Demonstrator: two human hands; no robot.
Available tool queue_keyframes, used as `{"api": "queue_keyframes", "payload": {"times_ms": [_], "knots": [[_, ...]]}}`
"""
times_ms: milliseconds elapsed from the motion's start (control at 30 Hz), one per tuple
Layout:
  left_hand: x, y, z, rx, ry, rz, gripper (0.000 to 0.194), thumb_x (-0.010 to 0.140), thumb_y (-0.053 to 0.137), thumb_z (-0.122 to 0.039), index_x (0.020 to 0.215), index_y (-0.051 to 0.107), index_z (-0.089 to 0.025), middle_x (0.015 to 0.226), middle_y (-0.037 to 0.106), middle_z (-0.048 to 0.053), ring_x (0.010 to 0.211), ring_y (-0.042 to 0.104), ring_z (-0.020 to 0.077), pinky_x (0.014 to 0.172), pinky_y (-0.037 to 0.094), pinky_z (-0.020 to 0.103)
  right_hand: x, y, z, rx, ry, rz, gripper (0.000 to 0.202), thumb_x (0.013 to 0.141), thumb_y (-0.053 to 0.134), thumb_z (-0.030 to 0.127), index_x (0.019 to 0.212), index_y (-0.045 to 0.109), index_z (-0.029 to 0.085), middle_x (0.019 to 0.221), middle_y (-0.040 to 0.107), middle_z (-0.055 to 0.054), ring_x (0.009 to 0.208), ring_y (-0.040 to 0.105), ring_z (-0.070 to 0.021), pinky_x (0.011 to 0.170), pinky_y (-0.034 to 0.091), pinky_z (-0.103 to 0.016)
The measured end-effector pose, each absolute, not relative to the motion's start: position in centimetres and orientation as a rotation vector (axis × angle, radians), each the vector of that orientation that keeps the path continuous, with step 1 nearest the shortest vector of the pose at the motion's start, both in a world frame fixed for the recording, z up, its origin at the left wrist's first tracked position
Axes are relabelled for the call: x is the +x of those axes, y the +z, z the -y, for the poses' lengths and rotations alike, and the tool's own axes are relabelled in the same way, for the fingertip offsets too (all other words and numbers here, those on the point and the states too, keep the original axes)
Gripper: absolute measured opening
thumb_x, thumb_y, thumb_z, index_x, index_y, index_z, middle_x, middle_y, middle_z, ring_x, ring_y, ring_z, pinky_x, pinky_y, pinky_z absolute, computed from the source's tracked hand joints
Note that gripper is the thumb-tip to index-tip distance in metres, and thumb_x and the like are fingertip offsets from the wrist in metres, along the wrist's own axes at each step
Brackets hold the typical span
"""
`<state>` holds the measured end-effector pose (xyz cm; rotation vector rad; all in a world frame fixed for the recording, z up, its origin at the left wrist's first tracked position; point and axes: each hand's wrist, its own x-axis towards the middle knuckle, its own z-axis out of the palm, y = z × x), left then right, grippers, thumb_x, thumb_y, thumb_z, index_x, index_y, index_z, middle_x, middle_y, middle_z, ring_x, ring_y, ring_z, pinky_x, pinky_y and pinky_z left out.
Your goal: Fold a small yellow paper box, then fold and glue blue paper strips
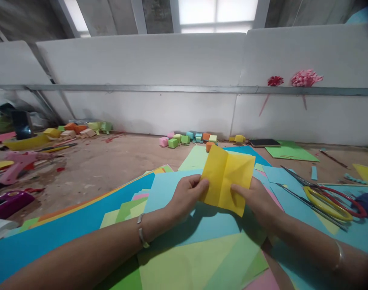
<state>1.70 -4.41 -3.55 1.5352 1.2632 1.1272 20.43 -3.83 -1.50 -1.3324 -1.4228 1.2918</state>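
Indoors, yellow paper [214, 172], cluttered tabletop [128, 155], partition [141, 62]

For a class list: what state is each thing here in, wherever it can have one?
Yellow paper, creased down the middle, partly open
Left hand, gripping the paper's left side
Right hand, gripping the paper's right side
Scissors, lying unheld
Pink glue gun, lying unheld
Green sheet, lying flat
Red flower, stem tilted

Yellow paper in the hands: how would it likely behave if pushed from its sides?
The yellow paper probably folds readily along its visible middle crease. It seems stiff enough to hold shape, as its upper edge stands unsupported. Being a thin sheet, it is likely light.
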Motion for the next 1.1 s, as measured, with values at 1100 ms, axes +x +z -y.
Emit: {"api": "queue_keyframes", "payload": {"times_ms": [1100], "knots": [[0.1,-3.5,1.3,0.741,1.188,-0.999,0.013,0.058,0.060,-0.006,0.067,0.067,-0.014,0.070,0.069,0.005,0.060,0.066,0.0156,0.053,0.052,0.022,23.4,-3.3,0.2,-1.039,1.137,1.682,0.033,0.072,0.059,0.013,0.101,0.073,0.022,0.105,0.072,-0.005,0.096,0.067,-0.0221,0.086,0.055,-0.038]]}}
